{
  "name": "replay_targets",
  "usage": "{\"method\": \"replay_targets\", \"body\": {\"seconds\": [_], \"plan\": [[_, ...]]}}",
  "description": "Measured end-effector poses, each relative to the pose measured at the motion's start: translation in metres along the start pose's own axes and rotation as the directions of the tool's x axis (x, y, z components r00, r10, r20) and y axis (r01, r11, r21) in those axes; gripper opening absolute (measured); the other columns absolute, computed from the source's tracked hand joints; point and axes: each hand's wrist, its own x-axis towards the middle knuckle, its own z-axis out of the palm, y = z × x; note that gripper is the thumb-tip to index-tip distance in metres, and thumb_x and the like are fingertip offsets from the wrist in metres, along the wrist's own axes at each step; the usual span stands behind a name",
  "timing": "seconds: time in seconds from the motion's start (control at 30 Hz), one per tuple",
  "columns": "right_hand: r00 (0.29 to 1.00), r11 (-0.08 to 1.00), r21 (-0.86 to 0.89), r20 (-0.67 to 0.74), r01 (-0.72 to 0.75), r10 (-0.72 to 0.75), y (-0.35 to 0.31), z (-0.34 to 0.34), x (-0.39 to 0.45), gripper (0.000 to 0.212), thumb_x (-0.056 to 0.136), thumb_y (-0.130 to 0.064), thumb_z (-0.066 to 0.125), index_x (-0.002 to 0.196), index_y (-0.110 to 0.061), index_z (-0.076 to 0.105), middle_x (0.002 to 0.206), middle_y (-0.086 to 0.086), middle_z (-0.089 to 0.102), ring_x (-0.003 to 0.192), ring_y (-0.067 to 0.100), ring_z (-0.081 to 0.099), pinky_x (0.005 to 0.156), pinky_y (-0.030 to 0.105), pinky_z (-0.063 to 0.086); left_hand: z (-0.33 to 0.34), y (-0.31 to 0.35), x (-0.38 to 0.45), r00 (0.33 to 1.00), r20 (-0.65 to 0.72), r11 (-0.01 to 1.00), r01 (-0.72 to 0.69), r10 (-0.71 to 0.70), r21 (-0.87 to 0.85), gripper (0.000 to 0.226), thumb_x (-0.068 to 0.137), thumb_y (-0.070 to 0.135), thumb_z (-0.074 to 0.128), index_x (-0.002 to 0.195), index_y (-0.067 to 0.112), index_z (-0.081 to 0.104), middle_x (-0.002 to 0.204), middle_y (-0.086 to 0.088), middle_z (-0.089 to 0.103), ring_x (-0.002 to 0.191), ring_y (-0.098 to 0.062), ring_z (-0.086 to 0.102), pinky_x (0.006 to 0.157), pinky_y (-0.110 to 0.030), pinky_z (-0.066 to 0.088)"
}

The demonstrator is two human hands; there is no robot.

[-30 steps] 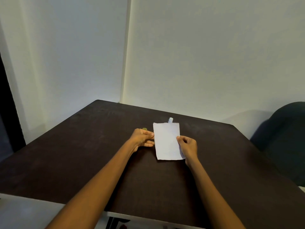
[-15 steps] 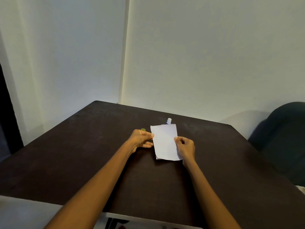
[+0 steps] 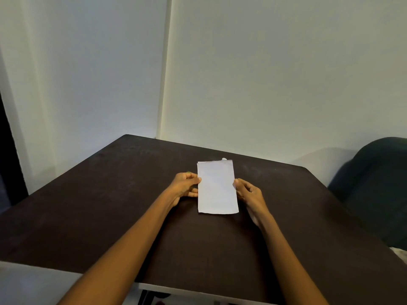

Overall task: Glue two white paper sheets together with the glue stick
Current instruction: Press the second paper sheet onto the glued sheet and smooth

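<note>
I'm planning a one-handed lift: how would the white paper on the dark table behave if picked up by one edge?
The white paper looks thin and flat on the table, so it would probably droop. It is likely very light. The left hand and right hand steady opposite edges, suggesting it slides easily.

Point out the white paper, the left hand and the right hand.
white paper (image 3: 217, 188): head view, middle of the top sheet.
left hand (image 3: 184, 185): head view, back of the hand.
right hand (image 3: 251, 194): head view, back of the hand.
</note>
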Motion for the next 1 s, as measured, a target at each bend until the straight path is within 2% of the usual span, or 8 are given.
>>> {"method": "replay_targets", "body": {"seconds": [0.1,0.17,0.27,0.4,0.63,0.73,0.87,1.0], "plan": [[0.998,1.0,-0.018,0.06,-0.019,0.02,-0.002,0.0,-0.002,0.046,0.079,-0.03,0.073,0.119,-0.01,0.062,0.114,0.003,0.07,0.103,0.018,0.067,0.091,0.034,0.054,0.002,-0.002,0.0,0.999,-0.033,1.0,-0.027,0.027,-0.01,0.02,0.091,0.014,0.056,0.106,0.002,0.06,0.101,-0.013,0.069,0.072,-0.019,0.068,0.061,-0.026,0.06],[0.998,1.0,-0.017,0.058,-0.004,0.005,0.0,0.002,-0.004,0.031,0.081,-0.022,0.071,0.11,-0.011,0.067,0.103,0.002,0.074,0.094,0.014,0.071,0.076,0.025,0.057,0.004,-0.004,0.0,0.996,-0.08,0.999,-0.043,0.041,-0.023,0.018,0.091,0.014,0.057,0.104,0.002,0.061,0.099,-0.013,0.069,0.069,-0.017,0.069,0.058,-0.025,0.059],[0.999,0.999,0.017,-0.04,0.034,-0.034,0.002,0.005,-0.005,0.011,0.084,-0.016,0.069,0.094,-0.014,0.071,0.087,-0.005,0.076,0.079,0.007,0.072,0.059,0.013,0.053,0.006,-0.006,0.001,0.991,-0.113,0.997,-0.067,0.064,-0.026,0.021,0.09,0.016,0.058,0.105,0.002,0.063,0.101,-0.013,0.069,0.058,-0.011,0.068,0.056,-0.025,0.059],[0.987,0.998,0.008,-0.149,0.061,-0.059,0.004,0.008,-0.007,0.002,0.084,-0.019,0.069,0.084,-0.02,0.07,0.077,-0.01,0.074,0.07,0.004,0.071,0.053,0.012,0.051,0.007,-0.007,-0.005,0.993,-0.055,0.994,-0.106,0.107,0.024,0.031,0.089,0.025,0.061,0.112,0.005,0.063,0.106,-0.007,0.067,0.061,-0.014,0.069,0.052,-0.021,0.056],[0.966,0.994,0.005,-0.238,0.106,-0.101,0.002,0.009,-0.008,0.009,0.085,-0.024,0.067,0.091,-0.018,0.068,0.089,-0.005,0.07,0.072,0.001,0.067,0.055,0.009,0.049,0.016,-0.007,-0.022,0.982,0.184,0.95,-0.098,0.044,0.296,0.005,0.083,0.021,0.067,0.087,0.018,0.066,0.091,0.002,0.072,0.06,-0.011,0.07,0.039,-0.016,0.046],[0.977,0.989,0.118,-0.201,0.094,-0.069,-0.005,0.008,-0.014,0.033,0.083,-0.026,0.069,0.113,-0.014,0.062,0.098,-0.002,0.068,0.084,0.008,0.065,0.072,0.023,0.054,0.023,-0.007,-0.026,0.994,0.057,0.98,-0.098,0.09,0.175,0.012,0.084,0.018,0.067,0.09,0.008,0.065,0.089,-0.002,0.069,0.051,-0.009,0.067,0.038,-0.016,0.046],[0.998,0.994,0.088,0.03,0.058,-0.061,-0.005,0.009,-0.024,0.044,0.08,-0.017,0.072,0.12,-0.013,0.053,0.079,-0.001,0.071,0.066,0.007,0.065,0.061,0.02,0.056,0.035,-0.008,-0.025,0.976,-0.145,0.987,-0.161,0.163,0.019,0.021,0.086,0.016,0.064,0.1,0.001,0.064,0.088,-0.008,0.069,0.045,-0.007,0.063,0.039,-0.015,0.046],[0.984,0.994,-0.069,0.16,0.088,-0.076,-0.004,0.016,-0.027,0.042,0.077,-0.017,0.075,0.116,-0.015,0.061,0.094,-0.006,0.075,0.086,0.006,0.07,0.072,0.017,0.053,0.046,-0.008,-0.025,0.982,-0.075,0.984,-0.174,0.172,-0.029,0.012,0.087,0.017,0.063,0.093,0.006,0.065,0.078,-0.004,0.07,0.042,-0.006,0.061,0.037,-0.015,0.044]]}}
